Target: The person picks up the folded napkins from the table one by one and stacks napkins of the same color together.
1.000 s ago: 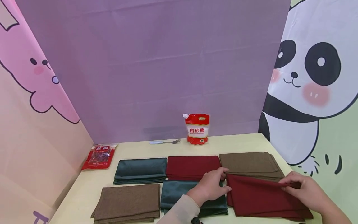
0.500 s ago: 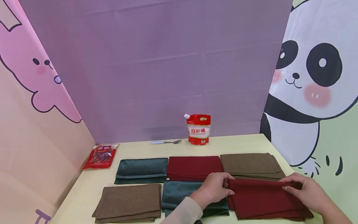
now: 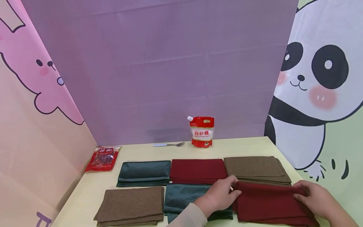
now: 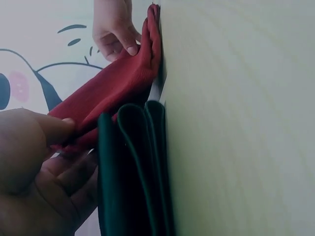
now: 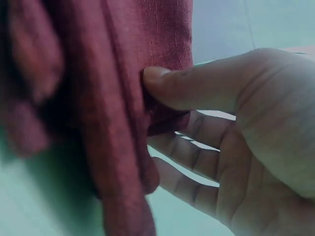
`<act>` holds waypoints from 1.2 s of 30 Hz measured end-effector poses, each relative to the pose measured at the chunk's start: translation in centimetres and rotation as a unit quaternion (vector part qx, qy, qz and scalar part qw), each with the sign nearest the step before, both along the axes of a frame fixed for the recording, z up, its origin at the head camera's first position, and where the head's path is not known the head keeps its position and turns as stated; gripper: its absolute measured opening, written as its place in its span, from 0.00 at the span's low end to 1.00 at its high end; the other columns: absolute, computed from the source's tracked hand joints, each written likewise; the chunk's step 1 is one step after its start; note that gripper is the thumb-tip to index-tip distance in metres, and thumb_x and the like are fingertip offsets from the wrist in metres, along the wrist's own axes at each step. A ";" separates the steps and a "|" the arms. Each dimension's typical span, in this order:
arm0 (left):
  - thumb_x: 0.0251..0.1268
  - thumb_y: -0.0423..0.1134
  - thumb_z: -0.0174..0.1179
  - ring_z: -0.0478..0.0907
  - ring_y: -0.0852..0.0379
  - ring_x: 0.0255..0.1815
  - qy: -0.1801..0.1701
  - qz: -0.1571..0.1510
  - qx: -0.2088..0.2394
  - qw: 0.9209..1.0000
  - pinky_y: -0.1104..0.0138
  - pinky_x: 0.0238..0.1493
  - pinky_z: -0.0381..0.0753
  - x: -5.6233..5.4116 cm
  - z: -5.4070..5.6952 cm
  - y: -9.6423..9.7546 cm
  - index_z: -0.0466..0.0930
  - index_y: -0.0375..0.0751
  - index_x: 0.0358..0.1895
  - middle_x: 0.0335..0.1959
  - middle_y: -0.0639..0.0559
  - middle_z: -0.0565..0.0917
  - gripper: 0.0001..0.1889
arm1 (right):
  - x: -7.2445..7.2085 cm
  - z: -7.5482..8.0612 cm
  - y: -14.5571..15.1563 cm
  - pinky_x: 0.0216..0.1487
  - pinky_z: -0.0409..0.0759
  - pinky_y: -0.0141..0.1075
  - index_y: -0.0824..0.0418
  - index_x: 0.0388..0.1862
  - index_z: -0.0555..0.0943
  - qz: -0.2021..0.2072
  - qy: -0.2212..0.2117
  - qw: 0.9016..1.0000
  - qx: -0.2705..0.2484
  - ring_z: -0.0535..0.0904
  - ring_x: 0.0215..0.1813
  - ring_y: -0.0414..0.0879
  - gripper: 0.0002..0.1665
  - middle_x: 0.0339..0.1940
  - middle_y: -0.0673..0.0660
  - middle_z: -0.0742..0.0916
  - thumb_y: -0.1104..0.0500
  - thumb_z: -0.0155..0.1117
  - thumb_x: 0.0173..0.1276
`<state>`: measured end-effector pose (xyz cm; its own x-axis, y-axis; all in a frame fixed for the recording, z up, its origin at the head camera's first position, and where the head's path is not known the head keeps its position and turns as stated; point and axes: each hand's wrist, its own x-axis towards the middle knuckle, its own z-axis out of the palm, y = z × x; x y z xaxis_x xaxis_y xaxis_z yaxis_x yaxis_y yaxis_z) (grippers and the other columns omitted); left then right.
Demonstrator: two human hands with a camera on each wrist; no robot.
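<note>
A folded dark red cloth (image 3: 272, 201) lies at the front right of the table. My left hand (image 3: 219, 195) pinches its far left corner, thumb on one side and fingers on the other, as the left wrist view shows. At the far right corner my right hand (image 3: 316, 198) pinches the same cloth. Several layers of the red cloth (image 5: 98, 88) hang beside the right thumb (image 5: 192, 88) in the right wrist view. Under my left wrist lies a folded dark teal cloth (image 3: 184, 197), partly hidden by the hand and sleeve.
Behind lie a teal cloth (image 3: 144, 171), a red cloth (image 3: 198, 169) and a brown cloth (image 3: 253, 167), all folded. Another brown cloth (image 3: 133, 203) lies front left. Farther back are a red packet (image 3: 103, 158), a fork (image 3: 168, 144) and an upright sugar pouch (image 3: 202, 132).
The red cloth's far edge has come down and toward me, away from the brown cloth behind it. Both hands have shifted slightly right, keeping hold of it.
</note>
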<state>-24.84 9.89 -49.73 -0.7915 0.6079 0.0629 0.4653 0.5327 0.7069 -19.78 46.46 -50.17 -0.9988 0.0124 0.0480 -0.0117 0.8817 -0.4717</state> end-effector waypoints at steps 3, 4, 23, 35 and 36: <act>0.82 0.47 0.57 0.79 0.69 0.47 -0.009 -0.011 0.009 1.000 0.70 0.47 0.80 0.2 0.2 0.1 0.71 0.54 0.62 0.52 0.60 0.83 0.13 | 0.1 -0.1 0.2 0.36 0.81 0.40 0.64 0.46 0.84 0.004 0.006 1.000 -0.009 0.82 0.38 0.44 0.14 0.39 0.55 0.89 0.65 0.77 0.62; 0.83 0.47 0.56 0.79 0.69 0.46 -0.010 -0.012 0.013 1.000 0.70 0.47 0.80 0.2 0.2 0.1 0.70 0.54 0.62 0.50 0.60 0.83 0.13 | 0.1 -0.1 0.3 0.36 0.81 0.38 0.65 0.46 0.84 0.003 0.005 1.000 -0.010 0.83 0.38 0.43 0.15 0.39 0.55 0.89 0.65 0.78 0.62; 0.87 0.41 0.48 0.78 0.70 0.41 -0.076 -0.016 0.130 0.988 0.72 0.46 0.77 0.6 -0.1 0.6 0.64 0.49 0.67 0.41 0.60 0.80 0.14 | -0.1 0.0 0.2 0.32 0.81 0.29 0.78 0.66 0.75 -0.079 0.070 0.987 -0.126 0.76 0.36 0.23 0.32 0.51 0.75 0.86 0.52 0.67 0.78; 0.88 0.41 0.45 0.82 0.63 0.32 -0.166 -0.001 0.262 0.951 0.65 0.29 0.85 0.2 -0.6 0.1 0.68 0.51 0.61 0.41 0.59 0.81 0.08 | 0.5 -0.1 -0.8 0.26 0.85 0.44 0.49 0.53 0.77 -0.055 0.053 0.953 -0.292 0.87 0.29 0.46 0.05 0.31 0.46 0.89 0.54 0.56 0.85; 0.88 0.41 0.45 0.83 0.61 0.29 -0.183 0.000 0.277 0.943 0.63 0.26 0.86 0.1 -0.7 0.0 0.68 0.51 0.61 0.41 0.57 0.81 0.08 | 0.5 -0.1 -1.0 0.26 0.85 0.45 0.44 0.52 0.76 -0.054 0.050 0.950 -0.303 0.88 0.28 0.48 0.04 0.30 0.48 0.89 0.54 0.55 0.85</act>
